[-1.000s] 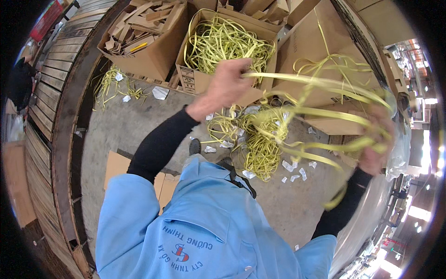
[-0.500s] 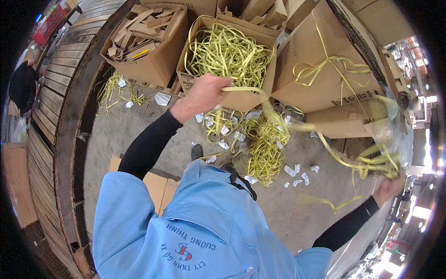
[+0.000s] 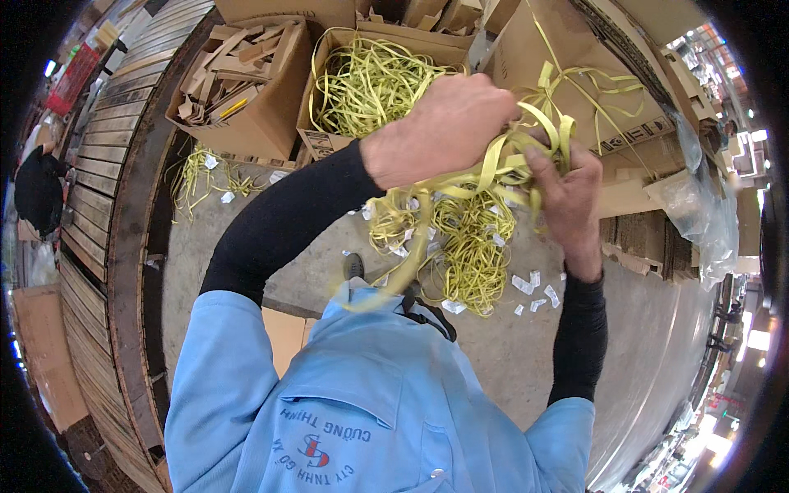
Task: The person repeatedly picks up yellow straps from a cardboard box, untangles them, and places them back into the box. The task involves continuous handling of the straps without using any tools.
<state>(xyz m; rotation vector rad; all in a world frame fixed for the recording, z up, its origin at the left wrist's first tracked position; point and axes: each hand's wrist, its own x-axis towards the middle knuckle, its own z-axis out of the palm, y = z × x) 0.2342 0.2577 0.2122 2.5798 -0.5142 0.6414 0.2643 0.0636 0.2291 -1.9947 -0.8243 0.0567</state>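
Both my hands are together in front of me at a loose bundle of yellow-green strapping bands (image 3: 493, 168). My left hand (image 3: 448, 127) is closed, its fingertips at the upper part of the bundle and partly hidden behind the knuckles. At the bundle's right side, my right hand (image 3: 571, 197) grips the loops between thumb and fingers. One loose band end hangs blurred toward my shirt. Under my hands, a tangled heap of bands (image 3: 472, 267) lies on the floor. Beyond my left wrist stands an open carton (image 3: 316, 144) full of similar bands.
A carton of cardboard scraps (image 3: 267, 115) stands far left of the band carton. More bands (image 3: 596, 90) hang over a large carton at right, near clear plastic wrap (image 3: 707, 218). White paper slips (image 3: 523, 284) litter the concrete floor. Wooden slats (image 3: 90, 189) run along the left.
My right hand has come in from the far right with its bands, and my left hand has moved right and up to meet it. The stretched band between them is now a gathered bundle.
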